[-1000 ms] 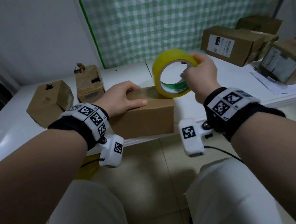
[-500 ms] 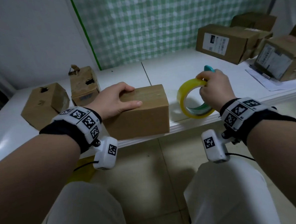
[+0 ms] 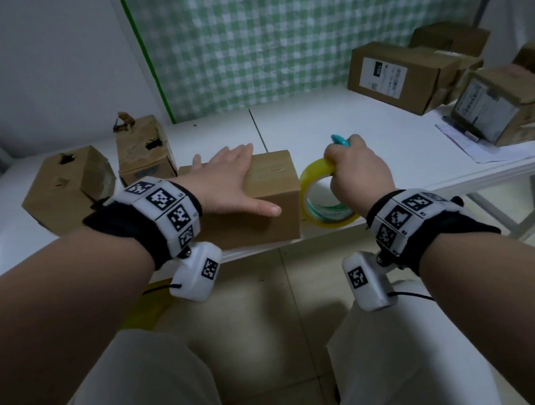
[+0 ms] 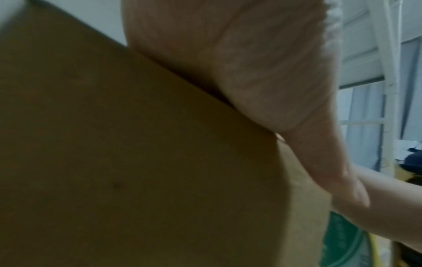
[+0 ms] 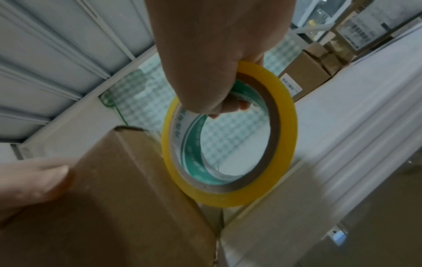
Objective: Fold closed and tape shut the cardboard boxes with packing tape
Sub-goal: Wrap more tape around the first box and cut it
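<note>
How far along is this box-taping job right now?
Done: the box at the table edge has its top flaps folded flat. Whether tape already runs along its seam cannot be told.

In hand: the left hand lies flat on that box, and the right hand grips the yellow tape roll beside its right end, along with something teal.

Left: the two torn boxes on the left and the labelled boxes on the right look untouched.

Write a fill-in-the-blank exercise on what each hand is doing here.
1. The left hand lies flat on top of the brown cardboard ____.
2. The right hand grips the yellow roll of packing tape by its ____ edge.
3. The roll stands to the ____ of the brown cardboard box.

Missing words: box; top; right
</note>
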Demonstrator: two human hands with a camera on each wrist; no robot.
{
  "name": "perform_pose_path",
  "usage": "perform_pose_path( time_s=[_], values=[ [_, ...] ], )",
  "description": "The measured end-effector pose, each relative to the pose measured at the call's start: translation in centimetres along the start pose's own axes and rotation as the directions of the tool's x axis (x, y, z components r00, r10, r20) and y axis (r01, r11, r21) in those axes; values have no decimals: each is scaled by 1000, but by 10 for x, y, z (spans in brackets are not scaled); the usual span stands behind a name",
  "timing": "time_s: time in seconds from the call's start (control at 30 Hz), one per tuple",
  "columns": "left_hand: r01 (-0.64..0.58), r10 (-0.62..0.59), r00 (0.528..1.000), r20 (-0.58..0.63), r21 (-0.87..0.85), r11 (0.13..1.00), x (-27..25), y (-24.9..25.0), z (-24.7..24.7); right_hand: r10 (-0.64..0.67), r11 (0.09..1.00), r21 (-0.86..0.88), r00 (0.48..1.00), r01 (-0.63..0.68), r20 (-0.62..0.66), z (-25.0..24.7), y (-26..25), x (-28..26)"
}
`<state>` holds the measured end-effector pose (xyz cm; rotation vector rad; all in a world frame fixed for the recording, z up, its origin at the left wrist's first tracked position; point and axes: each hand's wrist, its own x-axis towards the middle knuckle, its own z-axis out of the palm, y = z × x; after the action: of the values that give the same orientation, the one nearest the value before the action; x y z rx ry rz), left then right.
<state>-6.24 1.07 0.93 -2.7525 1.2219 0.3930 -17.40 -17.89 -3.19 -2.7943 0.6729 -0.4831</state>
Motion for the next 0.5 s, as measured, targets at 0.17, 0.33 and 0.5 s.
perform_pose_path(
  time_s=[0.17,0.33,0.5],
  values=[
    [-60,62,996,-58,42,997,11,43,0,12,1000,-1,999,-12,38,-9,0,-9],
    [-113,113,989,-91,12,994,11,43,0,18,988,142,971,-53,238,-20,8,-18],
    [-236,234,970,-64,-38,971,-1,40,-3,-126,886,441,844,-140,521,-23,2,-34]
  ],
)
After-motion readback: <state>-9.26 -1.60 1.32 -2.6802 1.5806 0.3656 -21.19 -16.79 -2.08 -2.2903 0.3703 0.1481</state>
